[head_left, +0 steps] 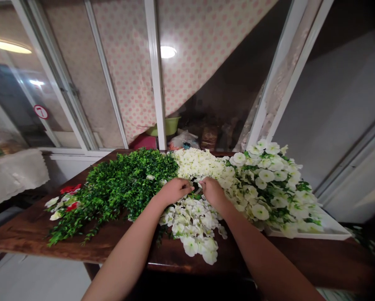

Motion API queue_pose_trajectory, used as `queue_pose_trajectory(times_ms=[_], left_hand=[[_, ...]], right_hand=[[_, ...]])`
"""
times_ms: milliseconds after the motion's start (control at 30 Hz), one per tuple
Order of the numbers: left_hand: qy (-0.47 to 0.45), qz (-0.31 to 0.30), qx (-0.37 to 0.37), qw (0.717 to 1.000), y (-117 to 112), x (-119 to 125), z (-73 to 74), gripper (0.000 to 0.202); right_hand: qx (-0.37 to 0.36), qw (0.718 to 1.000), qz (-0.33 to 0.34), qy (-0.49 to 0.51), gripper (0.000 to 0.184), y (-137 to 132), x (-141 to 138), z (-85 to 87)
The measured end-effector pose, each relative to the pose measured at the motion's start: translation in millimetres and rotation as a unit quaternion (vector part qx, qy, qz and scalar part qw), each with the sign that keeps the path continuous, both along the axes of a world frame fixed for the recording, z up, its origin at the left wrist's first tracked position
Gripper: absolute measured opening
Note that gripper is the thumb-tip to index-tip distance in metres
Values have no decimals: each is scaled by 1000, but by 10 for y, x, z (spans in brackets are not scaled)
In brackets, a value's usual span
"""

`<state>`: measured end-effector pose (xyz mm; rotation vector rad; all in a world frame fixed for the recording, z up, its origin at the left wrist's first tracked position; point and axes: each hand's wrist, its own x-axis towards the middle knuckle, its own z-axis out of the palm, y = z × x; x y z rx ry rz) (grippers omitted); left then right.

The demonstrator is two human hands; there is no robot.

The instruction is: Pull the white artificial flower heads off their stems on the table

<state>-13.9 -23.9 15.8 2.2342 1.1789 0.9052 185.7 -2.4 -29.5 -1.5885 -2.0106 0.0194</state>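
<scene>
My left hand and my right hand face each other with a small gap between them, fingers curled in and closed. Whatever they pinch is too small to make out; a dark spot and a bit of green show between them. Just below the hands lies a spray of white flowers, hanging toward the table's front edge. Cream-white blossoms are heaped behind them. Left of my left hand is a large pile of green leafy sprigs.
White petunia-like flowers with leaves fill a white tray on the right. Red flowers sit at the left of the brown wooden table. Behind it stands a white-framed window with a dotted curtain.
</scene>
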Motion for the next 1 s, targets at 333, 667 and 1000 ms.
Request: queue_pose_trajectory(times_ms=[333, 667, 1000], left_hand=[[70, -33, -7, 997, 82, -69, -135, 36], [86, 39, 39, 995, 122, -78, -158, 11], [-68, 120, -1, 990, 98, -28, -113, 27]], right_hand=[[21, 956, 6, 294, 26, 61, 9, -1], [-80, 866, 78, 488, 26, 119, -82, -63], [-123, 841, 94, 518, 29, -42, -136, 83]])
